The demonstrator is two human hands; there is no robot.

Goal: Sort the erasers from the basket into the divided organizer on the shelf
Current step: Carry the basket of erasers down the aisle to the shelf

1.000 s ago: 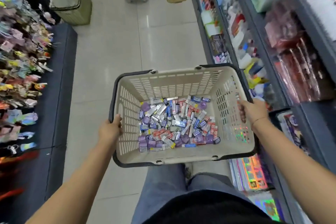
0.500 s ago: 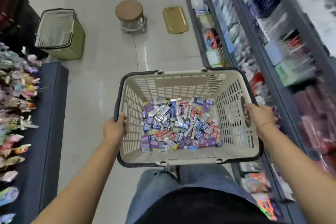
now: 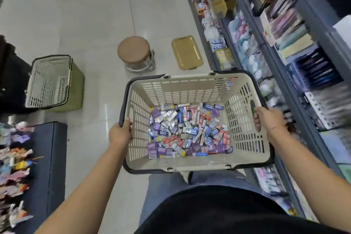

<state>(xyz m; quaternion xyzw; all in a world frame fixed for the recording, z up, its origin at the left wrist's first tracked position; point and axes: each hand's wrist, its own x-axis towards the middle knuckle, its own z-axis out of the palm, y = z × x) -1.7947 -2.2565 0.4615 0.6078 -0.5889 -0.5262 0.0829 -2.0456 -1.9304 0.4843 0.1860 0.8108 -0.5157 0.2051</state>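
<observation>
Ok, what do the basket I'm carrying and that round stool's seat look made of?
The basket: apparently moulded plastic, matte beige, given its slotted walls and dark rim. The stool seat: smooth matte brown, possibly vinyl or wood; the look leaves it open.

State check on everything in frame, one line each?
basket, held up, handles folded along the rim
erasers, loose heap on the basket floor
left hand, grips the left rim
right hand, grips the right rim
second basket, resting on a green bin
stool, upright on the floor
gold tray, flat on the floor
</observation>
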